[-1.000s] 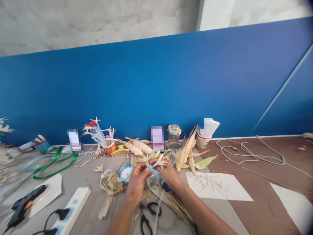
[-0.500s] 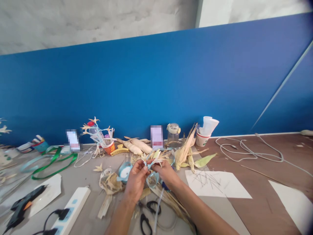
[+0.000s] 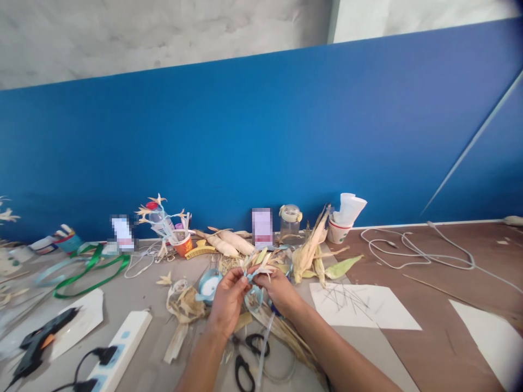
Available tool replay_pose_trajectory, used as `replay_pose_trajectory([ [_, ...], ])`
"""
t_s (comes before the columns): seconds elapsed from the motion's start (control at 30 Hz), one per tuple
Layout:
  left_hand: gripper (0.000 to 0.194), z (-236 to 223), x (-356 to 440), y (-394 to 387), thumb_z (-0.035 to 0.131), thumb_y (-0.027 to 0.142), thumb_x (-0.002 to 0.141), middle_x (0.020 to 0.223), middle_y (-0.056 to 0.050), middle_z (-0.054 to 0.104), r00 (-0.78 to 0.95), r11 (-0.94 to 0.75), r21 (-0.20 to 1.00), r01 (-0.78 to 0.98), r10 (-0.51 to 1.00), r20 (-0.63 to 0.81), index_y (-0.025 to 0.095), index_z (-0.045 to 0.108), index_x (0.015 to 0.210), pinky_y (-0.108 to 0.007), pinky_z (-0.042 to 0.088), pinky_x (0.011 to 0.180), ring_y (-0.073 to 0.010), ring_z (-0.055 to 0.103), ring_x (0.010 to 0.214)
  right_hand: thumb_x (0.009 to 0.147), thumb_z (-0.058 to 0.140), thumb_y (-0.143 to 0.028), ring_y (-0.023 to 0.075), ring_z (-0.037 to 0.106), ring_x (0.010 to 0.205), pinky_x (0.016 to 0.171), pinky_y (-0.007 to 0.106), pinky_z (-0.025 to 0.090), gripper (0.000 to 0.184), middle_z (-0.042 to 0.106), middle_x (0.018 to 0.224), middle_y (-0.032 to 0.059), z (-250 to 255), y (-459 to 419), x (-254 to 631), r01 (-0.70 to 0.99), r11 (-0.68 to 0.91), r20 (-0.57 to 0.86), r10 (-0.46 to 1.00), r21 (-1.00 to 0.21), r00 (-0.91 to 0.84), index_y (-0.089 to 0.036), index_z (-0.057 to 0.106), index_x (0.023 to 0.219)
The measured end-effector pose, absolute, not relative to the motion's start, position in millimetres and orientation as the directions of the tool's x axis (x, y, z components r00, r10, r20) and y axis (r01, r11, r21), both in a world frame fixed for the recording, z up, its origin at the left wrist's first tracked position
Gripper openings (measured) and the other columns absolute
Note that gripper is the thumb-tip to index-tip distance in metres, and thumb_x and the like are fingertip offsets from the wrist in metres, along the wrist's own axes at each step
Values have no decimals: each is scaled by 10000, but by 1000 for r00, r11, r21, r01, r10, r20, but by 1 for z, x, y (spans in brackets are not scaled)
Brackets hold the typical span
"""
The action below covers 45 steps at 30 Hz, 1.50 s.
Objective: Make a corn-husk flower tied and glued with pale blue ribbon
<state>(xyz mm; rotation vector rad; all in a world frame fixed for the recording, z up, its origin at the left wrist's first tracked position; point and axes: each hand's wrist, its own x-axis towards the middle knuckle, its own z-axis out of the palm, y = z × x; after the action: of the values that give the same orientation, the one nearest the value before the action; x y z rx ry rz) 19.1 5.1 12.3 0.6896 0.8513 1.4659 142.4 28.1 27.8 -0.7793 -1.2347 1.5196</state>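
Observation:
Above the middle of the table, my left hand (image 3: 229, 300) pinches a light blue ribbon (image 3: 252, 275) close to a pale corn-husk flower (image 3: 265, 268). Opposite it, the fingers of my right hand (image 3: 281, 288) are closed on the flower's ribbon-wrapped stem, partly hidden by the fingertips. A loop of the same ribbon hangs between the hands. Just left of my left hand lies a spool of light blue ribbon (image 3: 209, 284). Black-handled scissors (image 3: 245, 374) rest below the wrists.
Dried corn husks (image 3: 308, 253) lie behind the hands. Paper with thin wires (image 3: 347, 305) is at right. A glue gun (image 3: 38, 340) and a power strip (image 3: 122, 343) are at left. Finished husk flowers (image 3: 159, 209) stand by an orange cup (image 3: 182, 247).
Both hands stay almost in place, still holding the flower and ribbon. The flower has turned slightly between the fingers, and the ribbon loop below hangs a little differently.

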Motion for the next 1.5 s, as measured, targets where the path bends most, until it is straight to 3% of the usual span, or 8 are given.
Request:
replay_pose_trajectory([
  [0.13,211,14,19,5,778,194,583,736,-5,648,-107,4,832,-555,991,-77,156,644,742,-209,444,634,-102,573,683,609,538,-198,156,503,662,677,272,372,102,592,634,-9,24,30,141,-278,26,113,947,-960,-302,-180,631,648],
  [0.4,239,16,17,5,789,179,552,632,33,609,-164,-4,811,-585,980,-114,154,625,724,-190,435,591,-68,538,558,620,519,-257,101,326,493,519,240,267,80,424,500,-54,8,44,147,-188,2,42,977,-982,-207,-186,535,587],
  [0.57,253,16,16,6,789,178,548,633,26,608,-156,-2,806,-592,981,-112,142,620,733,-198,439,581,-69,533,547,607,523,-267,93,352,495,510,236,268,172,481,546,-50,13,52,156,-149,-21,10,979,-989,-204,-166,591,728],
  [0.67,264,15,15,7,788,171,548,613,34,597,-169,-14,794,-607,979,-112,148,600,731,-198,440,581,-72,539,547,621,535,-268,91,356,486,507,237,277,174,452,524,-62,18,52,168,-63,12,26,971,-998,-238,-160,600,741],
  [0.9,316,13,17,8,777,139,568,636,28,607,-146,-3,747,-665,981,-126,159,561,797,-215,466,596,-80,562,558,640,597,-272,138,487,609,574,267,365,176,578,670,-17,14,37,205,165,21,-15,977,-986,-211,-172,623,783],
  [1.1,296,13,18,8,781,131,562,589,47,586,-117,-2,745,-667,988,-102,172,539,727,-219,479,609,-79,564,550,661,570,-256,109,422,525,528,250,328,173,506,577,-48,17,31,201,169,-55,-93,971,-984,-221,-168,614,803],
  [1.33,244,12,18,8,788,147,560,595,27,610,-89,8,755,-656,992,-88,148,596,711,-216,489,610,-85,575,559,663,561,-282,127,469,592,577,265,364,193,573,675,-15,13,38,191,149,32,-7,968,-988,-251,-155,628,792],
  [1.5,200,10,13,10,770,101,583,590,15,615,-16,79,653,-753,990,-138,138,638,728,-252,516,667,-86,571,572,702,545,-282,112,448,552,553,247,347,184,556,635,-25,10,45,185,112,69,40,969,-991,-245,-162,645,801],
])
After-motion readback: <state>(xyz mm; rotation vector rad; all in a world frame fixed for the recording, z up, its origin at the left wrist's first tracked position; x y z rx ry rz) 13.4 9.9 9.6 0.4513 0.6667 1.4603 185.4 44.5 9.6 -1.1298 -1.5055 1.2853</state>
